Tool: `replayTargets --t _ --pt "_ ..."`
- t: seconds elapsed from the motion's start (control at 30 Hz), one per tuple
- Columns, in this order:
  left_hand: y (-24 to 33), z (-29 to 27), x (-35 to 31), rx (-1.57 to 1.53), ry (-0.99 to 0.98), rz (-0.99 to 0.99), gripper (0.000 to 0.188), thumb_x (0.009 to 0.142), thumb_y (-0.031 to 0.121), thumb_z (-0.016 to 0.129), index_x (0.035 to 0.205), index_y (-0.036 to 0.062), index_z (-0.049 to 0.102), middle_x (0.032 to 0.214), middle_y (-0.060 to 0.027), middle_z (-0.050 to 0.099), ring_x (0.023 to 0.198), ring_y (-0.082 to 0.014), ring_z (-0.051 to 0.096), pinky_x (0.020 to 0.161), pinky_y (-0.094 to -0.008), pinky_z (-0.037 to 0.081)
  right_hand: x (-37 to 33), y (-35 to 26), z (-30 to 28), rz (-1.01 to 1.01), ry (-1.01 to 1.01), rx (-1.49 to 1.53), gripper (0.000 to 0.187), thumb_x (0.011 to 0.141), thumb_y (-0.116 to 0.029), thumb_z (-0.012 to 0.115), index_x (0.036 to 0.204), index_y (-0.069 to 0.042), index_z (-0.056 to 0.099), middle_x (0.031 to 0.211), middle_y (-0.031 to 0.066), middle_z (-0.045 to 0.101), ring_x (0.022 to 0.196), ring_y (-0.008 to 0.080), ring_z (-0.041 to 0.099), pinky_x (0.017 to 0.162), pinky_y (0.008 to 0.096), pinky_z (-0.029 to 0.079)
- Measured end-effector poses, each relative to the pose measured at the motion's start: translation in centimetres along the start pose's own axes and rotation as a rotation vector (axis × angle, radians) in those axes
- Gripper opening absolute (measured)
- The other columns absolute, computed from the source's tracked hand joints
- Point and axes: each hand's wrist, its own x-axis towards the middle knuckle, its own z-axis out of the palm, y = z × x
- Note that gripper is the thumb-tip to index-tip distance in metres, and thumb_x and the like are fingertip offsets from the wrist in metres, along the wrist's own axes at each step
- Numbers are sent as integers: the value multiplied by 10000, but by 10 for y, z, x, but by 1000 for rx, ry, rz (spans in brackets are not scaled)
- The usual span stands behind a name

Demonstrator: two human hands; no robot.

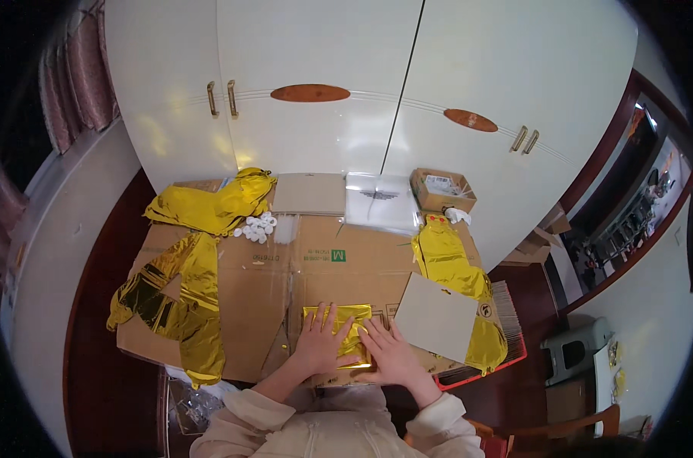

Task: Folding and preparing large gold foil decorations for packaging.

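Observation:
A folded gold foil balloon (354,311) lies as a flat rectangle near the front edge of the cardboard. My left hand (321,345) rests flat on its left part, fingers stretched out. My right hand (393,355) lies on its right side, with fingers spread and pointing up and to the left. Both hands are open and press on the foil, hiding much of it. Right of my right hand is a grey card (436,317) with a hanging hole, lying partly over a gold foil balloon (449,256).
More gold foil balloons (201,206) lie at the left. White rolls (257,227), another grey card (310,194), clear plastic bags (381,200) and a small cardboard box (442,191) line the back. A red crate (520,356) holding stacked cards stands at the right edge. White cabinets (316,46) rise behind.

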Motion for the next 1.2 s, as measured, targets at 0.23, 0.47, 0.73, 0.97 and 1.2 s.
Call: replayTargets --t 0.23,0.47,0.73,0.97,1.2 --pt "1 2 -13 18 3 50 938 813 756 452 1500 142 278 1517 -305 173 1406 -497 137 1122 -612 130 -6 10 14 -49 -124 -19 1082 692 -724 600 1420 36 346 1472 200 367 1398 304 308 1156 514 157" --pt "19 -24 -65 14 -152 235 1044 751 758 538 1461 30 304 1516 -258 239 1403 -477 182 1116 -616 147 -46 -18 26 -126 -50 -104 676 748 -331 656 1342 -55 490 1367 107 509 1318 240 442 1137 501 230" --pt "35 -13 -100 93 137 408 638 782 347 679 1290 -1 515 1350 -209 483 1251 -424 451 1010 -547 373 -62 -26 26 -261 201 -8 315 796 -164 610 1106 -124 654 1121 1 664 1107 144 609 1081 446 371" --pt "46 -40 -72 -552 267 292 385 828 215 653 1168 40 604 970 -155 674 851 -274 680 725 -375 538 -48 -6 -30 -91 382 361 203 761 -7 632 931 -109 680 874 63 676 823 215 660 894 423 511" --pt "71 -59 -7 -968 -51 69 315 866 222 659 1095 8 625 773 -188 658 657 -240 667 608 -374 511 -40 30 -108 296 202 513 152 846 -113 682 969 -24 682 797 137 660 721 304 646 647 330 508"
